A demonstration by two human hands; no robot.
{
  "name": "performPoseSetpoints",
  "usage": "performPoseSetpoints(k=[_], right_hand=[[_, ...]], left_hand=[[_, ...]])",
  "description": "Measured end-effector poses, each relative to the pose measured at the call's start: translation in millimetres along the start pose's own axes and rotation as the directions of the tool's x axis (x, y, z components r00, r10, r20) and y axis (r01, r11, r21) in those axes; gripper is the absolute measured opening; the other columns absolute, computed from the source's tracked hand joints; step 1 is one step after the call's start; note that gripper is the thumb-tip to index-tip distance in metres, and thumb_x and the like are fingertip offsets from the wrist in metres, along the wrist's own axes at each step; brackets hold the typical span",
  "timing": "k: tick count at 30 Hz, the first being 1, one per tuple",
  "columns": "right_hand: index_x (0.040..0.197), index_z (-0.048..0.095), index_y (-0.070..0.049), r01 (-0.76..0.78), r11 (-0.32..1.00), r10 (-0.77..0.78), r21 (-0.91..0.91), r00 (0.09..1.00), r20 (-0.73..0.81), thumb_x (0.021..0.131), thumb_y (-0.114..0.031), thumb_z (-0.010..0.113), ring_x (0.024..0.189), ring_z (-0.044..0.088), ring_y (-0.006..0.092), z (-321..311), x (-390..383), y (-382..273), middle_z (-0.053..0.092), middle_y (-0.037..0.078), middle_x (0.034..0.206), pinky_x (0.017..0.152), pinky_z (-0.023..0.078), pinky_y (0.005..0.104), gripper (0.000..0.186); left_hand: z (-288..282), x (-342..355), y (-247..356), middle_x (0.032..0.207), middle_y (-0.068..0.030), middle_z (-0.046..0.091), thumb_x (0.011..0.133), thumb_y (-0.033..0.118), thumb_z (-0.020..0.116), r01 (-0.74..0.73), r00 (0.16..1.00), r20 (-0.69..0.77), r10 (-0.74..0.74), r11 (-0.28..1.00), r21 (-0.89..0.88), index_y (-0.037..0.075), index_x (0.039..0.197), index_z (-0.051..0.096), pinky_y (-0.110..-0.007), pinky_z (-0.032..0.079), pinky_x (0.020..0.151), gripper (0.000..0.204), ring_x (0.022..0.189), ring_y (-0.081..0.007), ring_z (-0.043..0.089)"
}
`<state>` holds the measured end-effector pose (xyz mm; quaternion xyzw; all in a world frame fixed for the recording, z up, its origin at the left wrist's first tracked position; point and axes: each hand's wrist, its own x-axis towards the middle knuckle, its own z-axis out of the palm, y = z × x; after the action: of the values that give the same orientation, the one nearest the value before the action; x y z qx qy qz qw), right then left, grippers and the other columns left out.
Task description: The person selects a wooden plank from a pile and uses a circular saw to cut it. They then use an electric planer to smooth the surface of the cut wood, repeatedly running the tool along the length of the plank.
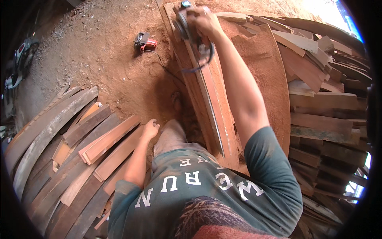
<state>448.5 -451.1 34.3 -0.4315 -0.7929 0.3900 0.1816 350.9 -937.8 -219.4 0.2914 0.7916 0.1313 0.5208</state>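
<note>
Two bare hands are at work over a sawdust floor. Nearest, the left hand hangs low beside the person's knee, fingers curled loosely inward and holding nothing; it sits just beside the end of a plank pile that fans out to the person's left. Between the arms, a long reddish board runs away from the person's lap toward the top of the view, lying on edge with other boards against it. Farther out, the right arm stretches along that board, and the right hand is closed tight around the handle of a planer, which sits on the far end of the board. A dark cord loops down from the planer and drapes over the board. To the left of the planer, well apart on the floor, lies a small red tool with its own cable trailing toward the board. On the person's right, a stack of rough planks rises, and a sawdust-covered sheet lies between it and the board.
</note>
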Motion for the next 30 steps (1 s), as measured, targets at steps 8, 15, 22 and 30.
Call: performPoseSetpoints(k=[8, 15, 22, 30], right_hand=[[0.133, 0.071, -0.016, -0.122, 0.993, 0.122, 0.012, 0.989, -0.085, 0.090, -0.027, 0.070, 0.099, 0.072, 0.0356, -12, -318, 50, 0.074, 0.018, 0.105, 0.087, 0.056, 0.0432, 0.045], [0.116, 0.077, -0.006, -0.048, 0.994, 0.032, -0.102, 0.987, -0.158, 0.090, -0.022, 0.070, 0.096, 0.075, 0.0343, -12, -302, 58, 0.077, 0.022, 0.102, 0.087, 0.057, 0.0405, 0.031], [0.126, 0.078, -0.018, 0.096, 0.991, -0.108, -0.093, 0.985, -0.133, 0.090, -0.016, 0.067, 0.074, 0.072, 0.0261, -1, -36, 9, 0.076, 0.015, 0.090, 0.066, 0.057, 0.0381, 0.038], [0.120, 0.077, -0.022, 0.094, 0.993, -0.102, -0.070, 0.988, -0.114, 0.098, -0.034, 0.062, 0.086, 0.077, 0.0354, 0, 1, 9, 0.077, 0.020, 0.098, 0.074, 0.062, 0.0450, 0.029]], left_hand=[[53, -2, -101, 0.132, -0.0268, 0.072, 0.093, 0.027, 0.073, 0.086, 0.996, -0.040, -0.084, 0.995, 0.045, -0.002, 0.132, 0.071, -0.043, 0.050, 0.111, 0.049, 0.129, -0.0395, 0.066], [69, -14, -102, 0.132, -0.0277, 0.072, 0.094, 0.028, 0.074, 0.078, 0.997, 0.003, -0.079, 0.996, 0.031, -0.005, 0.130, 0.071, -0.043, 0.050, 0.111, 0.049, 0.129, -0.0402, 0.066], [37, 1, -53, 0.127, -0.0254, 0.075, 0.097, 0.023, 0.071, 0.117, 0.990, -0.061, -0.130, 0.976, -0.184, -0.004, 0.136, 0.067, -0.041, 0.053, 0.106, 0.047, 0.122, -0.0356, 0.071], [-2, 23, -43, 0.126, -0.0250, 0.075, 0.097, 0.022, 0.071, 0.142, 0.984, -0.086, -0.154, 0.981, -0.131, -0.004, 0.133, 0.069, -0.041, 0.053, 0.106, 0.045, 0.120, -0.0346, 0.072]])
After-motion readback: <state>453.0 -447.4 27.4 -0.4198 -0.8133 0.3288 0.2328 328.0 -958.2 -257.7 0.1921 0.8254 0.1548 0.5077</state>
